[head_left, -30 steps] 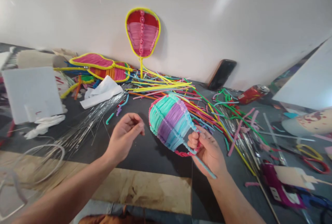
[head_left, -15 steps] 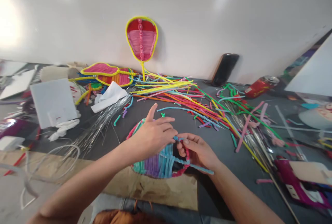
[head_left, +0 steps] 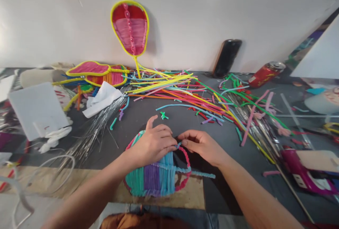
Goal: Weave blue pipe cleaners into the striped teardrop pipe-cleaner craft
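Note:
A pipe-cleaner fan shape [head_left: 151,183], wrapped in green, purple and blue bands, lies near the table's front edge. Its frame is a twisted pink loop, and a light-blue twisted stem sticks out to the right. My left hand [head_left: 155,140] rests over its upper edge, fingertips pressed on the rim and partly hiding it. At the open end of the loop, my right hand [head_left: 200,145] pinches a short blue pipe-cleaner end [head_left: 179,145] between thumb and forefinger. The fingertips of both hands nearly meet there.
Many coloured pipe cleaners [head_left: 172,84] lie behind the hands. A finished pink fan with a yellow rim [head_left: 129,27] leans on the wall, as does a phone [head_left: 227,58]. A red can [head_left: 266,74], a magenta glue gun [head_left: 304,172] and silver wires [head_left: 90,133] lie around.
My right hand has shifted from inside the pink loop to its upper rim, at the blue end. The fan shape now lies flatter and shows more of its bands. The view has tilted slightly.

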Demonstrator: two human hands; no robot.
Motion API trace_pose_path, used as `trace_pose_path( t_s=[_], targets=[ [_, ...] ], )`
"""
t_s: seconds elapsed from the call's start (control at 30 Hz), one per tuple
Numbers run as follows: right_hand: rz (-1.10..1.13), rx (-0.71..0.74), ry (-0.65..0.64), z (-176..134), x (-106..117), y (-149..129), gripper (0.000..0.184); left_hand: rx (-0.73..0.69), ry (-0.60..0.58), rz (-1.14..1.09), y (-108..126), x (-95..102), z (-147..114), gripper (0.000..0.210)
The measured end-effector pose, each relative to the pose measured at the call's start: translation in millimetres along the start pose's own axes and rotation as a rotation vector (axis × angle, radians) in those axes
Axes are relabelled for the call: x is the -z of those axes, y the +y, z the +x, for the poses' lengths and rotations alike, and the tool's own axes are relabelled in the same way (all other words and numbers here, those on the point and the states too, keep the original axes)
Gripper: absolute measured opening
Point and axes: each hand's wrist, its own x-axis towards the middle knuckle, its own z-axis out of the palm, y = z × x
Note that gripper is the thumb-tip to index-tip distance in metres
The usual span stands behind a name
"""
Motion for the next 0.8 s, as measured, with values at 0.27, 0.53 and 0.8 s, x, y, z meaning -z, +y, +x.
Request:
trace_pose_path(
  t_s=[0.27,0.53,0.8],
  targets=[
    [-0.415,0.325,0.176,-7.9,-13.7,-2.6,0.011,-0.051,0.063,0.17,0.9,-4.6,-0.6,0.022],
    [-0.78,0.793,0.088,-9.9,-11.1,-6.3,0.02,0.009,0.086,0.195,-4.9,-5.2,-1.6,0.019],
    [0.027,0.031,0.109,-1.2,-0.8,-1.9,0.039,0.001,0.136,0.18,-2.7,0.3,0.7,0.019]
  ],
)
